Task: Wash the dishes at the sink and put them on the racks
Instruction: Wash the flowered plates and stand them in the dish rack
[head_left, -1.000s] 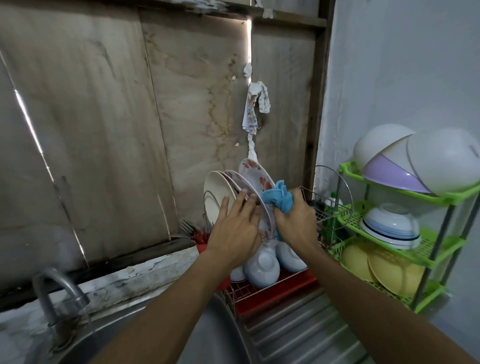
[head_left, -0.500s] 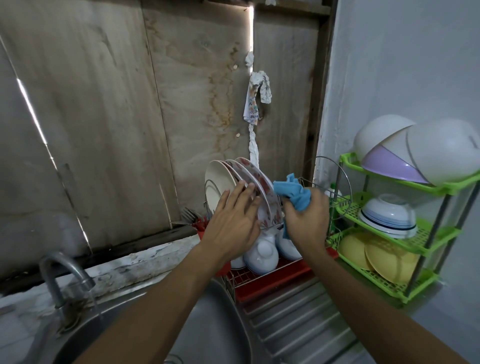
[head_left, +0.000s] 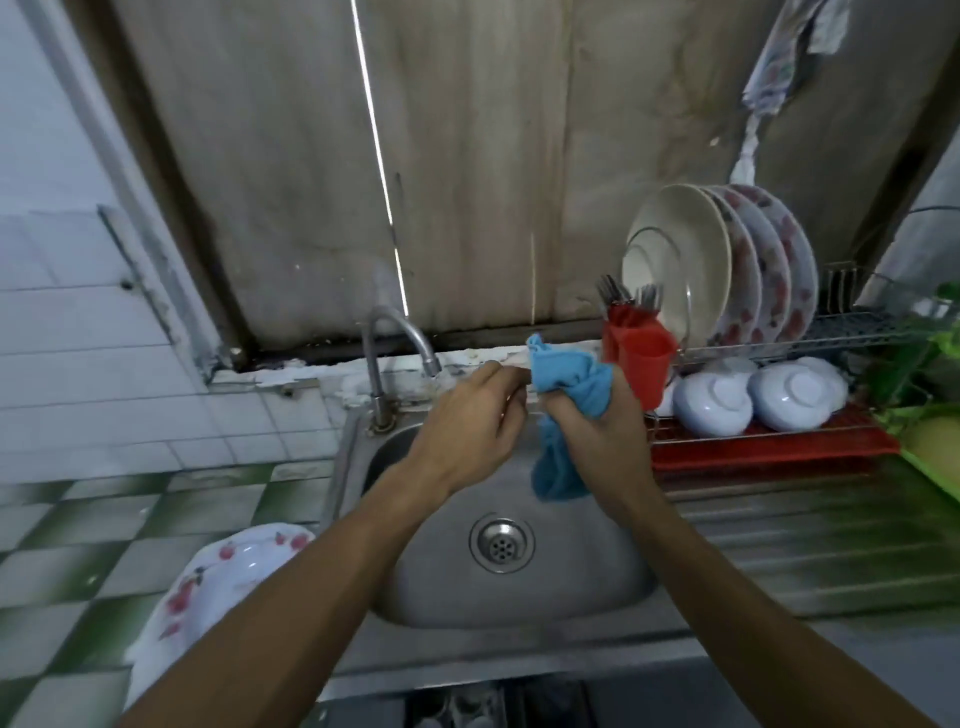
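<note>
Blue cloth (head_left: 571, 379) front and centre in the head view. It is bunched in the right hand (head_left: 597, 441), fingers wrapped tight round it, with a tail hanging down over the sink (head_left: 363, 457). The left hand (head_left: 462, 431) is right alongside, just under the spout of the tap (head_left: 395, 332), fingers curled in toward the cloth's edge. Whether it pinches the cloth or holds nothing, I cannot tell through the blur. No stream from the tap that I can make out.

Over on the right, the wire rack on its red tray (head_left: 769, 449) is well loaded. Plates (head_left: 727, 270) stand on edge, white bowls (head_left: 789, 395) sit upturned below them, and forks poke out of the red cutlery cup (head_left: 641, 358). A corner of the green rack (head_left: 930, 457) shows at the far right edge.

Down at the left, on the checked counter beside the sink, lies one floral plate (head_left: 228, 571), waiting its turn by the look of it. So this reads as the gap between dishes.

Next move, I'd judge: the left hand crosses to that plate and lifts it by the rim over the basin, where the cloth hand meets it. A wet plate wants a firm hold.
</note>
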